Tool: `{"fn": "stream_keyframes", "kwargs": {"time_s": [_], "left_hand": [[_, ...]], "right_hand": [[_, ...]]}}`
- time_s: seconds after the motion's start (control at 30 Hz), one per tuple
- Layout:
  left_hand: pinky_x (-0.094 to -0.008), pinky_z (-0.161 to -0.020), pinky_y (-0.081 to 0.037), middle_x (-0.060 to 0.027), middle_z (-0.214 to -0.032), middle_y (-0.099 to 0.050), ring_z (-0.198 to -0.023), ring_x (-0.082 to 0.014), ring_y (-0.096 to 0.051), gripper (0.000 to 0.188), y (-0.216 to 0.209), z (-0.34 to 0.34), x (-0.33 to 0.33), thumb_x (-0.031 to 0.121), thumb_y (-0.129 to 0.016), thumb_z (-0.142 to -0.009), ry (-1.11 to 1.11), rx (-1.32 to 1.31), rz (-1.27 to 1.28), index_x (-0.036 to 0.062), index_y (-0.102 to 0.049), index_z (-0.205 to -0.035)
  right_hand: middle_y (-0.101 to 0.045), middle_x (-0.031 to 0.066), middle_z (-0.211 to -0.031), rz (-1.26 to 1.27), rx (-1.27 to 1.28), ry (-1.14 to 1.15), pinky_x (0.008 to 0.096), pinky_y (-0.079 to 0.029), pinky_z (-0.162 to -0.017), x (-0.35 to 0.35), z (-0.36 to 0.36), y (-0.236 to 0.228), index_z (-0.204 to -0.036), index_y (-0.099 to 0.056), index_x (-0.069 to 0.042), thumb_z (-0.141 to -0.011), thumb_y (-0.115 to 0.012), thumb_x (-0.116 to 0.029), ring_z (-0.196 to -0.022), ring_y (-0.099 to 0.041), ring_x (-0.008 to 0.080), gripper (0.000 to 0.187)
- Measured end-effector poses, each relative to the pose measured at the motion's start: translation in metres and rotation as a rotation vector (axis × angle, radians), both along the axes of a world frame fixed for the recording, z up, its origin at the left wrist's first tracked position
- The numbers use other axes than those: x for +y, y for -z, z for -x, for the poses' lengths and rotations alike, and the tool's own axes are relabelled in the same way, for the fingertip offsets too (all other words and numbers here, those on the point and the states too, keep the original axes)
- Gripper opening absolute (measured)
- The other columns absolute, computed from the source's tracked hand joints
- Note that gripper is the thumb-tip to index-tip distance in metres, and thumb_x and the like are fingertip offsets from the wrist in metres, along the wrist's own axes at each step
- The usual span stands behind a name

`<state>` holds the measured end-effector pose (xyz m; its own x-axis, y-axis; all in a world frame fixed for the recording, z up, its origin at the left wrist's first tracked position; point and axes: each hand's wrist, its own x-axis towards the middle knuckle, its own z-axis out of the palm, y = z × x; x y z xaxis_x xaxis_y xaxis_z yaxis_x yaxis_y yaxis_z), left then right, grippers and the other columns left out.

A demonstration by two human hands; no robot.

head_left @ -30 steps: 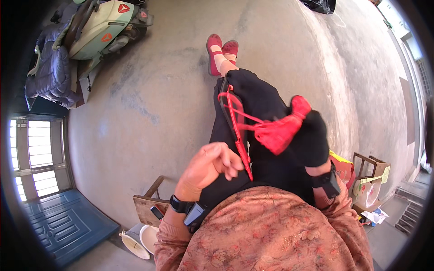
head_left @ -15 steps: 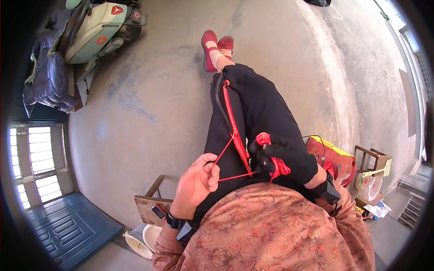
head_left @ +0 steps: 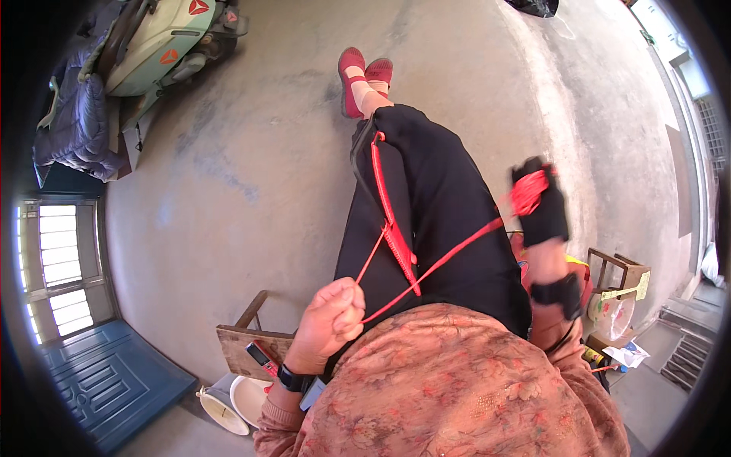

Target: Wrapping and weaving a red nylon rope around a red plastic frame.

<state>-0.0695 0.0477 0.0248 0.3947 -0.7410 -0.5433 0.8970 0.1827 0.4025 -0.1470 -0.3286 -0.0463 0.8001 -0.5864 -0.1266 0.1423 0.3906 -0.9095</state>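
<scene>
Red knitted strip: the narrow piece (head_left: 400, 250) lay lengthwise over the lap, between the thighs, its lower end near the hem of the top.
Dark band: a thin black strap (head_left: 356, 160) curved alongside the strip's far part.
Red yarn: one thin strand rose from the left hand to the strip; a thicker length (head_left: 472, 240) stretched from the left hand, across the strip's lower end, to the right hand.
Left hand: bare (head_left: 332, 316), its fingers curled closed on the yarn, above the left thigh.
Right hand: black-gloved (head_left: 548, 213), motion-blurred, out beyond the right thigh, gripping a red yarn bundle (head_left: 528, 192).
Wrists: a black watch (head_left: 289, 378) sat on the left, a black strapped device (head_left: 560, 295) on the right.
Clothing: black trousers (head_left: 457, 190), a floral rust-coloured top (head_left: 449, 381) and red shoes (head_left: 352, 84), the feet close together.
Left side: a wooden stool (head_left: 240, 346) bore a small dark-and-red device (head_left: 263, 359); a white bucket (head_left: 247, 400) stood just beside it.
Right side: a red bag (head_left: 580, 278) stood near a small wooden chair (head_left: 628, 274).
Farther off: a pale scooter (head_left: 164, 46) with a purple quilted cover (head_left: 80, 122), and a blue panelled door (head_left: 118, 381).
</scene>
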Motion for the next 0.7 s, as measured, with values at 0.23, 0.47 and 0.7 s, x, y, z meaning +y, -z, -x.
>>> {"fn": "stream_keyframes", "kwargs": {"time_s": [0.23,0.47,0.7], "left_hand": [[-0.0314,-0.074,-0.055,-0.0203,-0.129,-0.047,-0.102,-0.0258,-0.059,0.025,-0.021,-0.035,-0.035,0.009,-0.049,-0.095,-0.182,-0.494,0.198,0.0008,-0.056,-0.117],[-0.0285,-0.079,-0.052,-0.0025,-0.107,-0.060,-0.092,-0.0122,-0.060,0.027,0.040,-0.062,-0.072,0.007,-0.057,-0.094,-0.182,-0.375,-0.155,0.0016,-0.056,-0.119],[-0.0295,-0.082,-0.050,-0.0029,-0.106,-0.064,-0.090,-0.0114,-0.060,0.023,0.050,-0.056,-0.082,0.015,-0.056,-0.095,-0.199,-0.402,-0.149,0.0046,-0.059,-0.115]], "right_hand": [[-0.060,0.0066,-0.087,0.011,0.311,-0.013,0.0302,-0.050,-0.065,-0.013,-0.019,-0.039,-0.132,-0.047,-0.006,-0.096,-0.053,-0.033,-0.064,-0.057,0.0143,0.046],[-0.058,0.0187,-0.118,1.110,0.125,-0.356,0.0377,-0.049,-0.087,0.105,-0.075,-0.040,-0.127,-0.050,-0.004,-0.080,-0.061,-0.008,-0.105,-0.059,0.0348,0.048],[-0.058,0.0165,-0.118,0.999,0.131,-0.582,0.0372,-0.051,-0.082,0.131,-0.070,-0.060,-0.133,-0.043,-0.004,-0.081,-0.063,-0.009,-0.100,-0.062,0.0313,0.056]]}}
